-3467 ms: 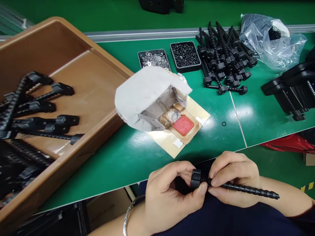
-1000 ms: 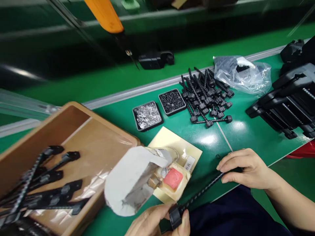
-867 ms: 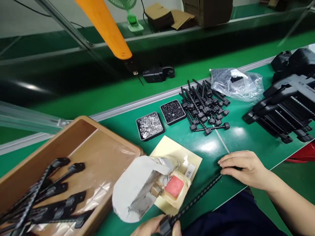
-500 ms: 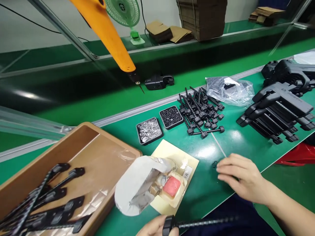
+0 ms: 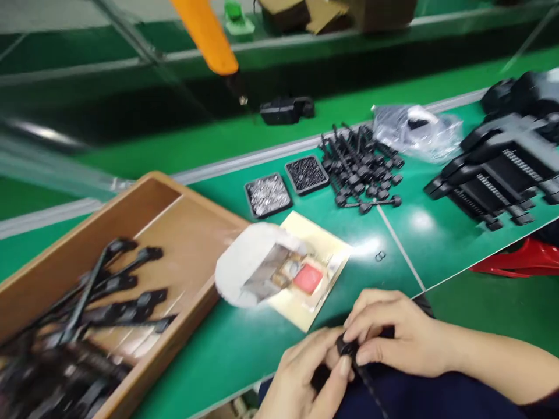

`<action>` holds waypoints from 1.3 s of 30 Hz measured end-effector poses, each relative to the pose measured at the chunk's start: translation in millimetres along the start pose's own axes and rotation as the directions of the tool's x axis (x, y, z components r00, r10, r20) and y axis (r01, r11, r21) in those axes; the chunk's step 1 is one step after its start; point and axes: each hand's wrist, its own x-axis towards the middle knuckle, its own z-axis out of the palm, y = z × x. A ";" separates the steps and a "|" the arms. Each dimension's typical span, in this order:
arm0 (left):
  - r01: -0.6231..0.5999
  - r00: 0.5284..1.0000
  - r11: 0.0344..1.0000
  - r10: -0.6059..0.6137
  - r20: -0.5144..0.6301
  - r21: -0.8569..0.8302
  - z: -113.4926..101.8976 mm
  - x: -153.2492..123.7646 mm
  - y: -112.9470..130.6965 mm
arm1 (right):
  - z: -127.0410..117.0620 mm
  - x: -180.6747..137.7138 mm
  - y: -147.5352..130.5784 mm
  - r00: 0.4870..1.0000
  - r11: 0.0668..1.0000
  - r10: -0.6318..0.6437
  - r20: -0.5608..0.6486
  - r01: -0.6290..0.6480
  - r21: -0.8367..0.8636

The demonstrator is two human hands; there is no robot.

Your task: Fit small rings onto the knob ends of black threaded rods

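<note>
My left hand [image 5: 312, 372] is closed on a black knobbed rod [image 5: 347, 344], gripping it near its round head. The thin spiral-ridged shaft points down toward my lap. My right hand [image 5: 393, 334] is closed too, its thumb and fingertips pinching the rod at the head, against the left fingers. Whether a small ring sits between these fingertips I cannot tell. Two small black rings [image 5: 380, 256] lie on the green table beyond my right hand. A white-and-tan fixture with a red pad [image 5: 308, 279] stands on a yellow sheet [image 5: 299, 314] just past my hands.
On the left is a brown tray [image 5: 205, 294] of black rods. Small boxes hold silver parts [image 5: 268, 195] and black screws [image 5: 306, 174]. A pile of knobbed rods [image 5: 362, 166], a plastic bag [image 5: 417, 131] and black assemblies [image 5: 502, 169] lie behind. An orange screwdriver [image 5: 209, 38] hangs above.
My right hand has left the rings on the table and come to the rod's head. My left hand has brought the rod rightward, its shaft now tilted down. The view has dipped.
</note>
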 end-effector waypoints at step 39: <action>-0.151 0.938 0.987 0.161 0.306 -0.055 -6.5 -6.9 -6.2 | -7.2 -8.5 -17.4 0.960 0.989 0.020 0.279 0.021 -0.144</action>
